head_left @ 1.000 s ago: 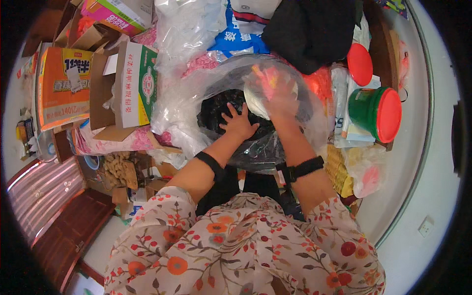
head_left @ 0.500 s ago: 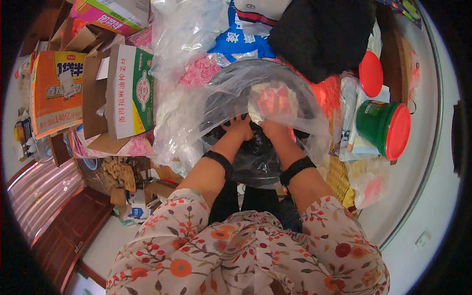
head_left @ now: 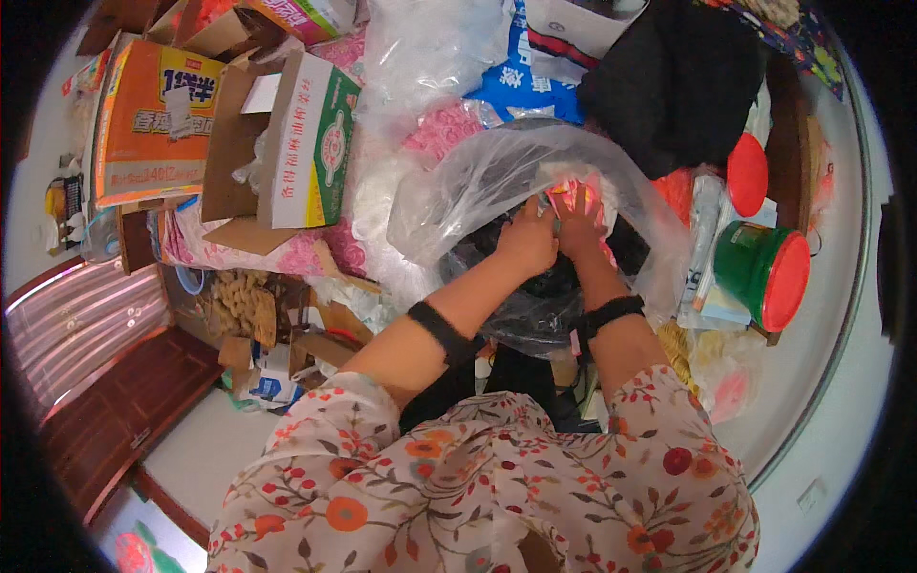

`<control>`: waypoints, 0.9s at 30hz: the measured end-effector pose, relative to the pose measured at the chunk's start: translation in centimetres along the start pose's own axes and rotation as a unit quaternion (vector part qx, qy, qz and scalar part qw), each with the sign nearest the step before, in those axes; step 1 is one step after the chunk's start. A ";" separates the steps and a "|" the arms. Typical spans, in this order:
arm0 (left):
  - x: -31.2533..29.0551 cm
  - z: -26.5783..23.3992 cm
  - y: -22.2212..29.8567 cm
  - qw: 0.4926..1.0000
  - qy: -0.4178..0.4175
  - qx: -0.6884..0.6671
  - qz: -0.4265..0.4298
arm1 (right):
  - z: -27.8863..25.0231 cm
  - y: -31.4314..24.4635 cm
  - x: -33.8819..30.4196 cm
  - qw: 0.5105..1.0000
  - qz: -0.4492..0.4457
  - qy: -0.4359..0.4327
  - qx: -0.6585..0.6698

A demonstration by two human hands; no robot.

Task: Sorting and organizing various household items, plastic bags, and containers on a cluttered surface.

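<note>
A large clear plastic bag (head_left: 435, 210) stands wide-mouthed in front of me, with black plastic (head_left: 521, 304) inside. Both my arms reach into it. My right hand (head_left: 579, 227) lies on a pink-and-white soft packet (head_left: 600, 196) in the bag, its fingers spread over the pink part. Close beside it on the left, my left hand (head_left: 527, 239) has its fingers stretched toward the packet's edge. Whether those left fingertips touch the packet, I cannot tell. The underside of the packet is hidden.
Cardboard boxes (head_left: 304, 143) stand to the left. Behind the bag lie a blue plastic package (head_left: 528, 81) and black cloth (head_left: 673, 86). At the right sits a green tub (head_left: 740, 263) with a red lid. Brown lumpy items (head_left: 239, 306) lie lower left.
My view has turned, shifting the surroundings rightward in the picture. My left hand has come up from the black plastic to beside the packet. My right hand now lies spread over the packet.
</note>
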State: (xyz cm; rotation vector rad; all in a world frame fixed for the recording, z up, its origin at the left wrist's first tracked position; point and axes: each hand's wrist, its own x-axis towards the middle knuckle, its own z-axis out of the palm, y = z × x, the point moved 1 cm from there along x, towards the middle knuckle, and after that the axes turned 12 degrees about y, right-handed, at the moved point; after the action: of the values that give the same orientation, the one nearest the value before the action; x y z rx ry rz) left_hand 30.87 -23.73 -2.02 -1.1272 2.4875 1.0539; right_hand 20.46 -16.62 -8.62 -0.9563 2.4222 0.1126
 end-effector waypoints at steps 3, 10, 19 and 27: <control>-3.0 -3.4 -1.4 0.975 0.153 -0.091 0.134 | -3.8 -0.5 -1.9 0.998 -0.053 0.015 -0.009; -8.4 -14.1 -9.4 0.953 -0.136 -0.267 -0.046 | -7.1 -0.8 -11.1 0.962 -0.115 0.221 0.114; -7.2 -11.0 -18.3 0.969 -0.134 0.183 0.094 | -6.3 -3.4 -19.0 0.929 -0.184 0.244 0.210; -6.3 -10.6 -18.3 0.948 0.123 0.279 0.088 | -6.1 -5.5 -20.9 0.930 -0.187 0.209 0.238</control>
State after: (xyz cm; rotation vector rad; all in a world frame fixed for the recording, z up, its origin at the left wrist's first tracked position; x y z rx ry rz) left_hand 49.43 -35.67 -1.11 -0.9085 2.8470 0.1982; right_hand 34.12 -9.56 7.73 -1.2709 2.3903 -0.8565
